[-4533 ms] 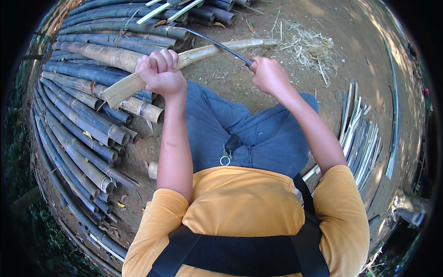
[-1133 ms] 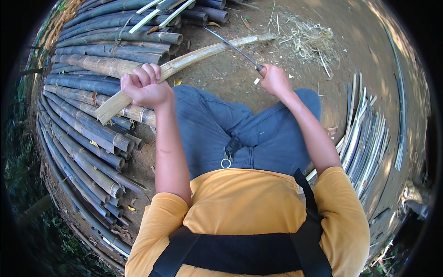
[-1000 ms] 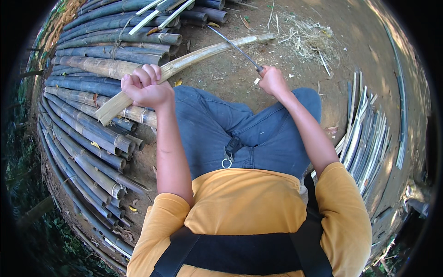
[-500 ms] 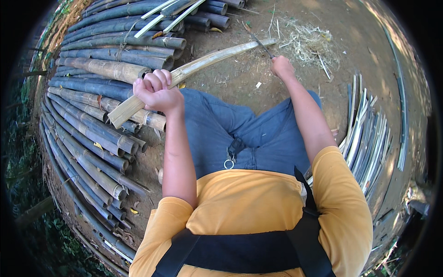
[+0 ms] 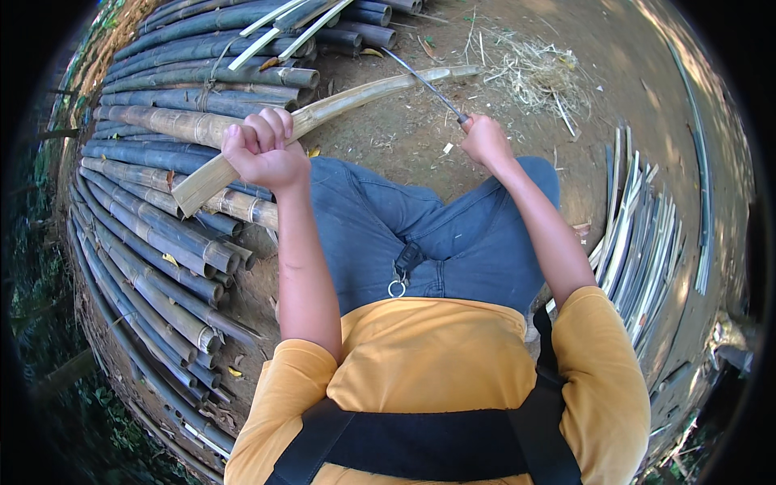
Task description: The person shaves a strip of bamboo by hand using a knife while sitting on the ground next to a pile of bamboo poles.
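Observation:
My left hand is closed around a split bamboo strip close to its near end. The pale strip slants up and to the right, its wide cut end at the lower left and its thinner end above the ground at the far right. In my right hand is the dark handle of a long, thin-bladed knife. Its blade points away to the upper left and crosses the strip in the view; I cannot tell whether the two touch.
Dark bamboo poles lie stacked along the left, with a few pale split strips on top. A heap of shavings rests on the dirt at the far right. Beside my right arm is a bundle of thin bamboo slats.
The knife has come nearer to me and a little left, its blade now turned more to the left along the strip. My left hand and the strip have shifted slightly left.

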`<state>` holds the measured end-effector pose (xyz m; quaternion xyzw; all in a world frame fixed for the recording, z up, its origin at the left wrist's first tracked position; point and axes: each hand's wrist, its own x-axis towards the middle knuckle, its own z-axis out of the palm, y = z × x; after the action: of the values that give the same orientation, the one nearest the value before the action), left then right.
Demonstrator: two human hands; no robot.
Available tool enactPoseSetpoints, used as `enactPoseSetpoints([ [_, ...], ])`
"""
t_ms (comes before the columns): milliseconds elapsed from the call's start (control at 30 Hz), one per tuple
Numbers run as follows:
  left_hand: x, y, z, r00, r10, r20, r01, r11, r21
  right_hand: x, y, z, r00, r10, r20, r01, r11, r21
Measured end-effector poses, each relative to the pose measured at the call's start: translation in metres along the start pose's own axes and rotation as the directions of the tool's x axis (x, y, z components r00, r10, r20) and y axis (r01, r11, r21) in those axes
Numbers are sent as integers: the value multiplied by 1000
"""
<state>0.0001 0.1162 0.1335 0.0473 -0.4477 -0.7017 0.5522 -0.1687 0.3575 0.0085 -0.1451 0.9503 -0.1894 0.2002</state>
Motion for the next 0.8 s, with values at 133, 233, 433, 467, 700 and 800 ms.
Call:
enactPoseSetpoints([
  [133, -8, -1, -4, 1000, 14, -19, -14, 1000, -8, 27, 10, 4, 997, 78, -20, -79, 995, -58],
  [233, -5, -2, -9, 998, 13, -54, -15, 999, -36, 42, -6, 5, 994, 110, -22, -112, 987, -116],
  [433, -14, -2, -12, 1000, 8, -1, -8, 997, -72, 97, 11, 23, 979, 178, -104, -190, 974, -125],
  [467, -16, -1, -12, 1000, 9, -9, -9, 998, -68, 104, 20, 24, 972, 201, -122, -216, 968, -128],
  [700, -17, 0, -17, 999, 20, -36, -21, 999, -44, 103, 70, -9, 958, 279, -63, -286, 942, -176],
  [800, -9, 0, -17, 999, 12, -29, -11, 1000, 12, 71, 53, -22, 978, 171, -123, -184, 977, -108],
])
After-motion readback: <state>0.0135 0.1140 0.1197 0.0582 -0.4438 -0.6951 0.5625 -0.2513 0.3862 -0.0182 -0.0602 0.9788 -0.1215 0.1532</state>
